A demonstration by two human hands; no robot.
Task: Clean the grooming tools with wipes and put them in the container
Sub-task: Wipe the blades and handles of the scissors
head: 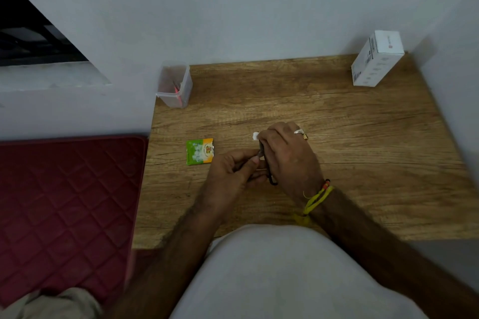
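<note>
Item 1. Grooming tool (262, 154): small, dark, slender, held above the middle of the wooden table (363, 150). Only a short length is seen between the two hands; its kind cannot be told, though a thin dark loop at the lower end suggests a scissor-type handle. It is judged light, stiff and probably metal, likely slick once wetted, with a fine working end that should be kept clear of the fingertips. Hold is best taken at the handle end, leaving the narrow end free for wiping.

Item 2. Left hand (233, 171): curled, thumb and fingers pinched on the tool's lower part.

Item 3. Right hand (285, 150): closed over the tool's upper part, with a white wipe (255, 136) gripped in the fingers; a corner of it is seen at the knuckles. The wipe is judged soft, limp and easily torn.

Item 4. Container (175, 84): clear plastic, upright at the table's far left corner, well apart from the hands; reddish tools are already held inside.

Item 5. Wipe sachet (199, 151): green and orange, lying flat, left of the hands.

Item 6. White box (377, 58): far right corner.
</note>
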